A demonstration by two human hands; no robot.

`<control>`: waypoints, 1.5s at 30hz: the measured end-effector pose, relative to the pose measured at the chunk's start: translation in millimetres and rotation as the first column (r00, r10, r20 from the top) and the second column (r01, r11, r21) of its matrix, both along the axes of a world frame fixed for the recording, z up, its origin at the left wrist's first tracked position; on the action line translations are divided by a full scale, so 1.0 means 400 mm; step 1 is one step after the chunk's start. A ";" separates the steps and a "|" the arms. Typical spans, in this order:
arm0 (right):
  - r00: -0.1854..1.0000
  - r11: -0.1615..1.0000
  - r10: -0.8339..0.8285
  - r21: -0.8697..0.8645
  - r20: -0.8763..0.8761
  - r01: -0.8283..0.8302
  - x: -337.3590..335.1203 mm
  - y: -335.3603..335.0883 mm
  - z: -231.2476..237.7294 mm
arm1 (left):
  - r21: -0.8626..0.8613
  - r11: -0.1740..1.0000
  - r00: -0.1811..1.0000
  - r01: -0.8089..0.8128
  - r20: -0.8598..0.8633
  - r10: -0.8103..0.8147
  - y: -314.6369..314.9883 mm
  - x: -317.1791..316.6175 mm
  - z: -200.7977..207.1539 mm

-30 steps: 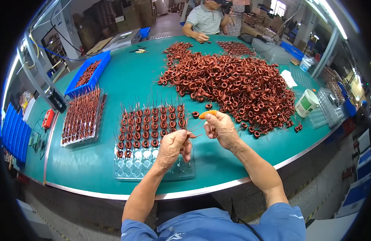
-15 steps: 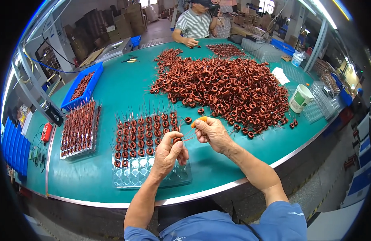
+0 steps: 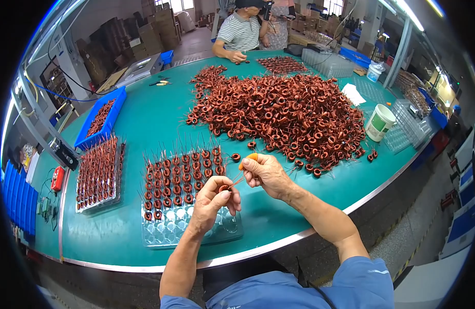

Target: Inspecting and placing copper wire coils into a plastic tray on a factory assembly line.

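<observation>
Coil turned since second ago: ring face shows, pinched in left hand, near tray; hold looks surer. Right hand curled, orange cover at fingertip, apparently pinching leads.

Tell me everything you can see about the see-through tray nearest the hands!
The tray is clear and shiny, like thin plastic, and roughly rectangular, with rows of round cups. Reddish-brown wire-wound rings fill its back rows, with thin wires poking up. The cups along the front show bare plastic, and green shows through. It lies on the green table, in front of the person. The left grip covers part of its right side; I can't tell whether they touch.
</observation>
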State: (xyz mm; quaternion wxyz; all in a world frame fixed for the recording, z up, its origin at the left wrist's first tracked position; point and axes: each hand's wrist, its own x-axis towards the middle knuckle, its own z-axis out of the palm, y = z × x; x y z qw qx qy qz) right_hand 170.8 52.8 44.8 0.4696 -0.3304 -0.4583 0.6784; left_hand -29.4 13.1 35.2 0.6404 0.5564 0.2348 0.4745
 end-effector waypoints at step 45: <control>0.927 0.967 0.240 0.006 0.287 -0.253 0.004 0.004 -0.011 | 0.476 0.874 0.813 -0.101 -0.467 0.348 0.000 -0.002 0.015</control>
